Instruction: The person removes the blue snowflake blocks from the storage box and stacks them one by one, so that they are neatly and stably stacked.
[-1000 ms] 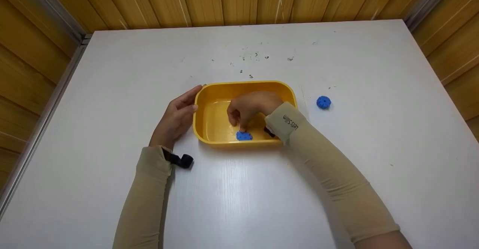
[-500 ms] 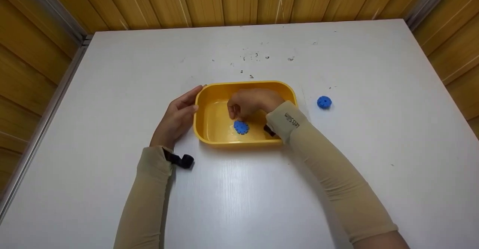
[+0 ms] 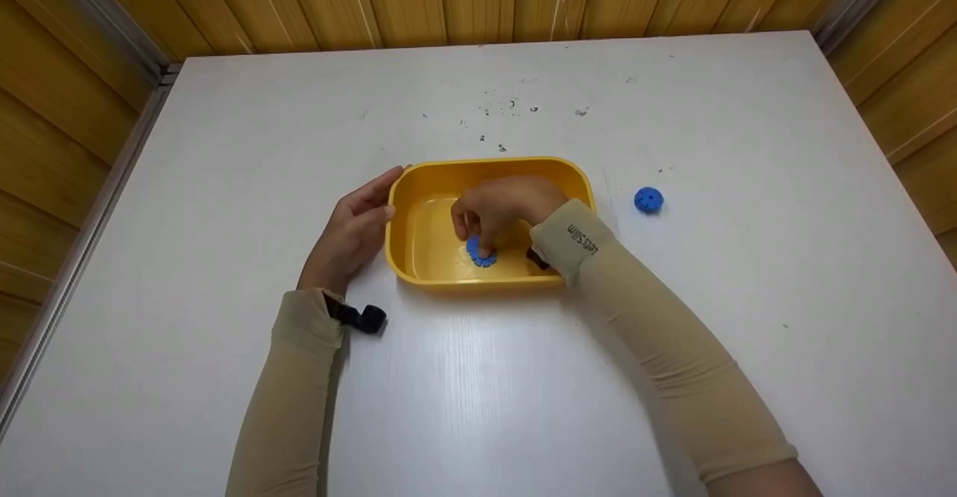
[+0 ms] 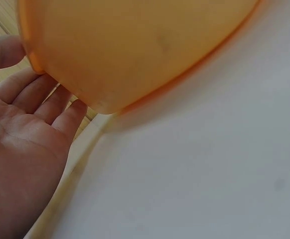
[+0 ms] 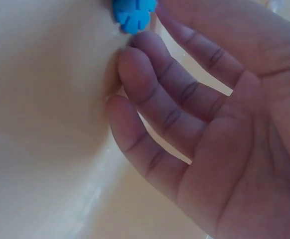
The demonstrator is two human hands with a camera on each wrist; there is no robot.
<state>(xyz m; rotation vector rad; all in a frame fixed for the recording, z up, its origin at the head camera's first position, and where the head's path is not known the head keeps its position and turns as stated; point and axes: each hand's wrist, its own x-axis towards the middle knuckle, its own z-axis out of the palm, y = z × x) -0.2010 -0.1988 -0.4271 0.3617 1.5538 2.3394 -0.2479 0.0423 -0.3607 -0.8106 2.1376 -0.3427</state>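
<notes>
A yellow plastic tub (image 3: 419, 282) stands in the middle of the table. My left hand (image 3: 350, 237) rests against its left end from outside, fingers at the far corner and thumb by the rim; the left wrist view shows these fingers (image 4: 68, 112) nearly straight on the tub's wall. Inside the tub, my right hand (image 3: 502, 204) pinches a blue notched disc (image 3: 474, 249) over the floor, thumb across it. In the right wrist view only part of the disc (image 5: 134, 21) shows at the top edge; the other fingers curl loosely beside it.
A blue notched piece (image 3: 648, 199), thicker looking, lies on the white table (image 3: 718, 273) right of the tub. Small dark marks dot the tabletop behind the tub. Wood-patterned panels (image 3: 478, 0) rise past the table's far edge.
The disc has moved from the tub's near wall back toward its middle. My right thumb now lies across the disc. My left hand and the tub look the same.
</notes>
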